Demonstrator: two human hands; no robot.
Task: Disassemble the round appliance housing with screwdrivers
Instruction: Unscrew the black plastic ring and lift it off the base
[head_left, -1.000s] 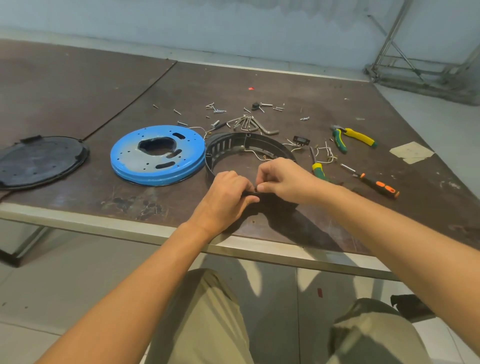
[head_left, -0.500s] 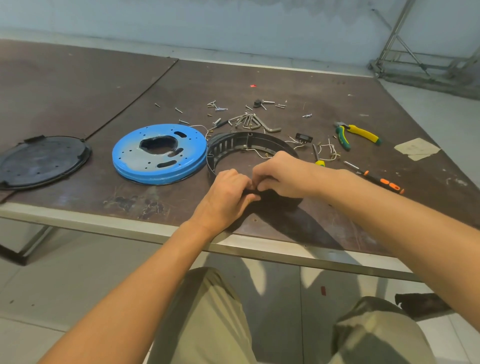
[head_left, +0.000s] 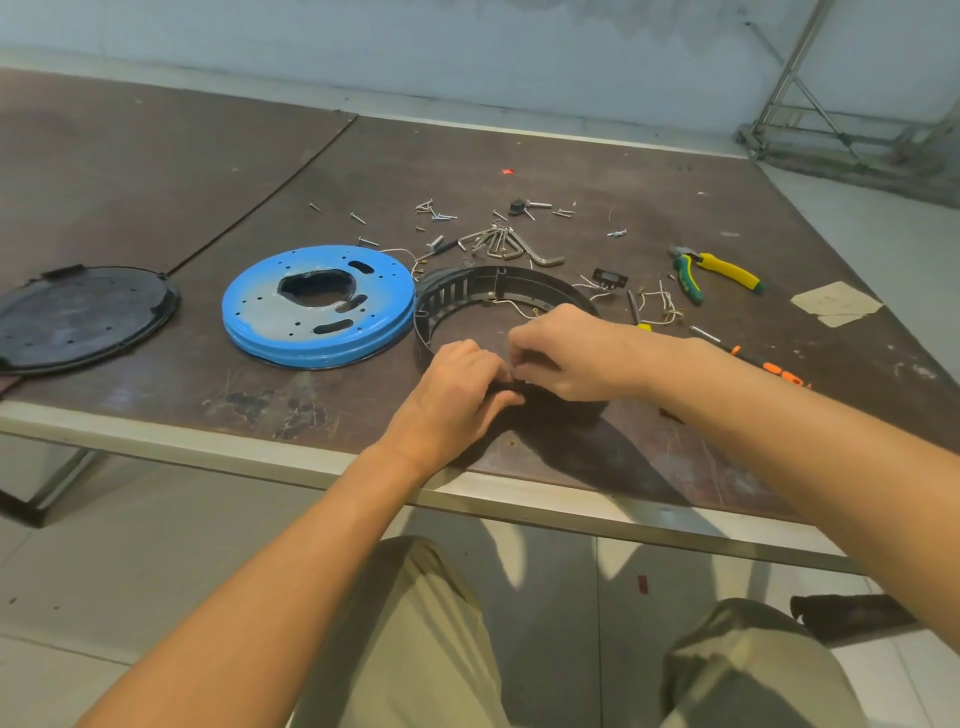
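The black ring housing (head_left: 498, 278) is lying flat on the table (head_left: 156, 208), its open mouth facing up and its axis standing upright; its near wall is sitting under both hands, its slotted wall curving away beyond the left hand (head_left: 457, 387). The left hand is curling its fingers over the near rim and gripping it; the right hand (head_left: 571, 353) is pinching the same stretch of rim with bent fingertips, touching the left hand. Left of the left hand a blue disc (head_left: 317, 304) is lying flat just beside the ring; a black lid (head_left: 83, 317) is lying further left. Beyond the right hand a yellow-handled screwdriver (head_left: 643, 327) is pointing its shaft away. An orange-handled screwdriver (head_left: 779, 373) is lying partly under the right forearm, its long axis running far-left to near-right. Loose screws (head_left: 436, 210) and hex keys (head_left: 514, 244) are lying scattered beyond both hands.
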